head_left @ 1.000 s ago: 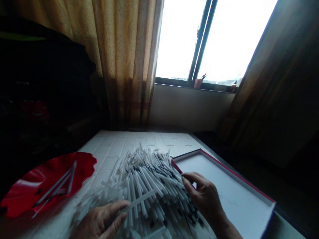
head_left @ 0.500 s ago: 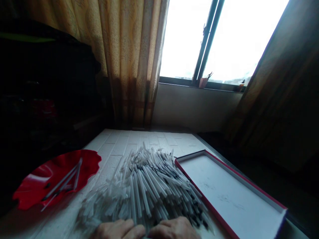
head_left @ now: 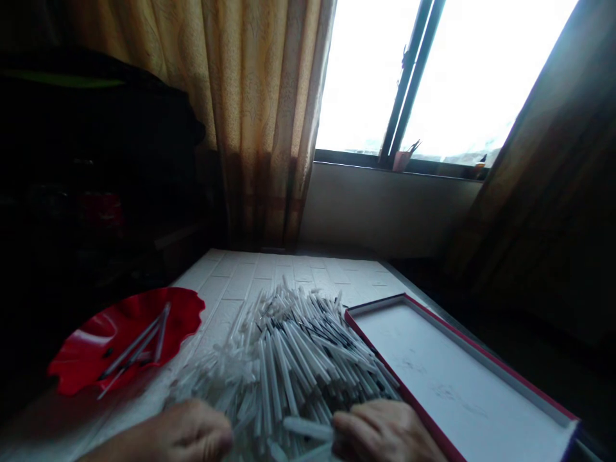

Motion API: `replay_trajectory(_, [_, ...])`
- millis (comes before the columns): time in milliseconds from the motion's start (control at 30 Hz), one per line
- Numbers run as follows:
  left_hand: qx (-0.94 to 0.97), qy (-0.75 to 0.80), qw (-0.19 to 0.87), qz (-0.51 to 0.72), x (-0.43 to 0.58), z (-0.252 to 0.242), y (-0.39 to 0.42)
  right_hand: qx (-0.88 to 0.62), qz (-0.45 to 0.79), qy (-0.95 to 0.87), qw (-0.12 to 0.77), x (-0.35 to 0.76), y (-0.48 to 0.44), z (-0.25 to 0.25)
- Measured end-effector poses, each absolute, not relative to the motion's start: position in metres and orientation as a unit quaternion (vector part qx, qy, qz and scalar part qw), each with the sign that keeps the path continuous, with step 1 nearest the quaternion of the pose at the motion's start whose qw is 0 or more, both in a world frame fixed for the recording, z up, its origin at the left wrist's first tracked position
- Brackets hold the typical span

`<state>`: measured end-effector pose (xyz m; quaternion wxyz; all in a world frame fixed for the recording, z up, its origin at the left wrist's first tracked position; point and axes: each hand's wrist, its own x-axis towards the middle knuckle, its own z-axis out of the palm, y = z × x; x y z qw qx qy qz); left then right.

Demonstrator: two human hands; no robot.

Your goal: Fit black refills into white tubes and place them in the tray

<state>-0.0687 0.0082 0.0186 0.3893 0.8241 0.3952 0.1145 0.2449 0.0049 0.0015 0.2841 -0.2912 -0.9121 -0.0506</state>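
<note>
A large heap of clear plastic pen barrels (head_left: 293, 359), with thin dark refills among them, lies on the table in front of me. At the heap's near left edge my left hand (head_left: 187, 428) is closed with its fingers curled; whatever is in it is hidden. My right hand (head_left: 385, 430), also closed, is at the near right side of the heap. A whitish, translucent pen barrel (head_left: 308, 428) sticks out leftward from its fingers, slightly blurred. More barrels lie just below it, between the two hands.
A red wavy-rimmed bowl (head_left: 187, 321) with a few pen parts stands on the left. To the right lies a shallow white box lid (head_left: 433, 372) with red edges. The white brick-patterned tabletop (head_left: 231, 273) extends toward the curtain (head_left: 269, 115) and window.
My hands were close together at the bottom edge; they have moved up and apart, left and right. A pen barrel now shows at my right fingers. The view has shifted slightly.
</note>
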Motion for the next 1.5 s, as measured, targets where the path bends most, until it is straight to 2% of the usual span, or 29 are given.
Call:
replay_trajectory(67, [0.778,0.469,0.366,0.202,-0.075,0.030,0.019,-0.333,-0.071,-0.879,0.335,0.252,0.006,0.021])
replay_trajectory(167, [0.766,0.537,0.220,0.276,-0.075,0.032,0.030,-0.384,-0.006,-0.850,0.360,0.255,0.010,0.036])
replay_trajectory(267, [0.774,0.566,0.081,0.273,-0.071,0.023,0.031,-0.469,0.002,-0.814,0.344,0.255,0.018,0.033])
replay_trajectory(367, [0.786,0.569,0.024,0.240,-0.071,0.015,0.029,-0.546,-0.018,-0.787,0.286,0.254,0.025,0.029])
replay_trajectory(567, [0.800,0.546,-0.022,0.248,-0.080,0.007,0.034,-0.593,-0.043,-0.791,0.146,0.229,0.036,0.050])
replay_trajectory(833, [0.787,0.540,-0.089,0.286,-0.081,0.001,0.039,-0.609,-0.066,-0.778,0.142,0.218,0.040,0.063])
replay_trajectory(1000, [0.796,0.478,-0.177,0.327,-0.079,0.001,0.041,-0.662,-0.058,-0.737,0.118,0.275,0.034,0.065])
replay_trajectory(1133, [0.794,0.456,-0.200,0.350,-0.080,-0.006,0.046,-0.711,-0.020,-0.698,0.086,0.334,0.015,0.056])
replay_trajectory(1333, [0.795,0.464,-0.165,0.354,-0.083,-0.016,0.051,-0.712,0.066,-0.695,0.082,0.369,-0.031,0.027])
replay_trajectory(1500, [0.794,0.494,-0.112,0.335,-0.078,-0.008,0.045,-0.721,0.041,-0.687,0.081,0.349,-0.052,0.012])
